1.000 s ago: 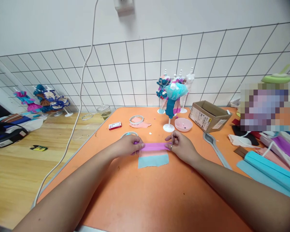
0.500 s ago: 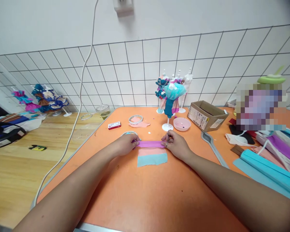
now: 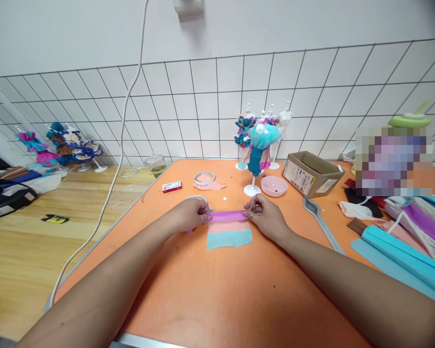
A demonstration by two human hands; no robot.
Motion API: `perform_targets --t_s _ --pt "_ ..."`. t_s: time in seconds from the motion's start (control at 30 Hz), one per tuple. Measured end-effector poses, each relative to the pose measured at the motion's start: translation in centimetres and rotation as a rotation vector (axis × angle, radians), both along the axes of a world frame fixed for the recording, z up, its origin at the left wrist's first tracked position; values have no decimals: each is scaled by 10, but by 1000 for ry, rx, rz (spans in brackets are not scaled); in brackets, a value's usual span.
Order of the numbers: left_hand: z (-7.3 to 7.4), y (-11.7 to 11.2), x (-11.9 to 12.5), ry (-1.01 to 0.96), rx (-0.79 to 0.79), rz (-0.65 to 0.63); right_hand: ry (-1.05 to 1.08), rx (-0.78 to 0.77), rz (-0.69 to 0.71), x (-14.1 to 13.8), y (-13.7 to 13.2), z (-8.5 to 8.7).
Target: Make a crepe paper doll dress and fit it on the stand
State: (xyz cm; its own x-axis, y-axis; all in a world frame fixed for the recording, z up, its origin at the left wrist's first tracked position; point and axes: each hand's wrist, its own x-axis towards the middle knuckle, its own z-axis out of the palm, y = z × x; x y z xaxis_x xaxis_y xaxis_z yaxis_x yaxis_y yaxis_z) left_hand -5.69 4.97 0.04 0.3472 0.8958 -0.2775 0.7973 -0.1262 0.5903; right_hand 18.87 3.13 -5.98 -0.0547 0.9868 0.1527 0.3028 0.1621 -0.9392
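A purple crepe paper strip [image 3: 226, 215] lies across the top of a pink piece [image 3: 226, 226] and a light blue piece [image 3: 229, 238] on the orange table [image 3: 210, 295]. My left hand [image 3: 188, 215] pinches the strip's left end with closed fingers. My right hand [image 3: 264, 217] pinches its right end, fingers curled, a ring on one finger. Both hands rest on the table, with the layered papers between them.
Behind the hands stand small white mannequins dressed in crepe paper [image 3: 257, 145], a pink bowl [image 3: 273, 185], a tape roll [image 3: 204, 178], a red-white small box [image 3: 172, 186] and a cardboard box [image 3: 310, 173]. Blue and purple paper rolls [image 3: 402, 251] lie right. A white cable [image 3: 110, 183] hangs left.
Both hands have drawn slightly closer together along the purple strip; its visible length between them looks shorter. The view shifted a little.
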Motion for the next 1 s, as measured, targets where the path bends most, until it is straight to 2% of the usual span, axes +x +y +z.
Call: perform_targets --t_s 0.13,0.33,0.47,0.57,0.6,0.63,0.7,0.73,0.77,0.83,1.0 --pt "1 0 -2 -47 -28 4 16 9 -7 2 1 0" --pt "10 -2 1 -120 -11 -49 26 5 -27 5 2 2" --pt "13 -4 3 -247 -140 -16 95 -28 -81 11 2 9" --pt "10 -3 5 -386 -245 67 166 -59 -132 16 -6 25" --pt "9 -3 5 -441 -262 90 205 -69 -70 16 -11 30" --pt "8 -2 6 -498 -269 105 222 -97 57 16 -17 36" --pt "6 -2 8 -601 -268 119 175 -228 427 10 -32 45" --pt "5 -2 9 -646 -273 124 124 -307 554 6 -39 47" --pt "6 -4 11 -686 -283 126 48 -368 612 1 -46 48" --pt "8 -9 16 -746 -313 127 -46 -394 635 -9 -57 46" --pt "17 -27 30 -773 -370 89 -231 -357 658 -21 -65 37"
